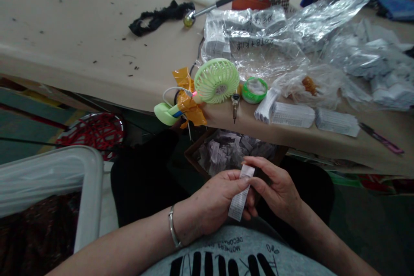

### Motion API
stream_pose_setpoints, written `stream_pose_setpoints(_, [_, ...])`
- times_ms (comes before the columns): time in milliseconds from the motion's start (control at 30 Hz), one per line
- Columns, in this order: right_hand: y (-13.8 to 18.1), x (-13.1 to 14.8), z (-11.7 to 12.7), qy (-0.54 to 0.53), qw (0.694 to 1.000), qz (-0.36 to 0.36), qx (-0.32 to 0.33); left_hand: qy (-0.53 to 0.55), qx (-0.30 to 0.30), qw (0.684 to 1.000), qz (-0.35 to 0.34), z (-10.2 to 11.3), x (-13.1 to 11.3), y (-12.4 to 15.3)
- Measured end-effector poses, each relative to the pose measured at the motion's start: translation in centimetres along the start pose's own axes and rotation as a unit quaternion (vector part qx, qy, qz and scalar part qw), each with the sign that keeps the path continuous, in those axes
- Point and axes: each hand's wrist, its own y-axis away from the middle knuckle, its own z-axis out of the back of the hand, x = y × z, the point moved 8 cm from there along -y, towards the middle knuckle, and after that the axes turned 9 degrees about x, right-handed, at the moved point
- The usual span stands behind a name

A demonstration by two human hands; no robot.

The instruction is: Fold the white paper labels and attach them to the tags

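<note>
Both hands are holding one printed paper label (pixel 239 198) over the lap, just below the table edge.

At far left, a white plastic tub (pixel 92 181) is sitting beside the person's knee. The left hand (pixel 213 200), with a metal bangle (pixel 173 227) on its wrist, is closing thumb and fingers on the label's left edge. The strip is hanging upright between the hands with its lower end free. The right hand (pixel 278 189) is pinching the label's top corner between thumb and forefinger, so both hands are gripping the same strip. Just above them, an open box of loose labels (pixel 231 151) is sitting under the table. On the table edge (pixel 97 77), a green fan (pixel 216 80) is standing beside a green tape roll (pixel 255 90). Stacked label bundles (pixel 293 114) and clear plastic bags (pixel 291 47) are lying further right.
</note>
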Motion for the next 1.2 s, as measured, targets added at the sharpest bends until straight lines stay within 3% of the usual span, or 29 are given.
stream_pose_setpoints(233, [-2.0, -2.3, -0.4, -0.24, 0.958, -0.144, -0.057, -0.044, -0.051, 0.994, -0.081, 0.7, -2.3, 0.0])
stream_pose_setpoints(400, [-3.8, -2.8, -0.7, -0.272, 0.949, -0.148, -0.061, -0.099, -0.093, 0.985, -0.102, 1.5, -3.5, 0.0])
stream_pose_setpoints(567, [-5.2, -2.9, -1.5, -0.316, 0.938, -0.142, -0.024, -0.18, -0.122, 0.968, -0.125, 2.1, -5.0, -0.1])
stream_pose_setpoints(733, [-6.9, -2.5, 0.3, -0.202, 0.971, -0.103, -0.074, -0.356, -0.185, 0.887, -0.229, 3.2, -8.7, 0.2])
stream_pose_setpoints(867, [-8.1, -2.2, 1.4, -0.108, 0.984, -0.097, -0.106, -0.438, -0.228, 0.827, -0.269, 3.8, -11.0, 0.4])
stream_pose_setpoints(1100, [-9.1, -1.4, 1.8, -0.024, 0.99, -0.051, -0.13, -0.525, -0.249, 0.756, -0.302, 3.5, -13.1, 0.4])
stream_pose_setpoints(1200, [-9.1, -1.1, 1.9, 0.017, 0.989, -0.029, -0.145, -0.544, -0.25, 0.74, -0.306, 3.5, -13.3, 0.2])
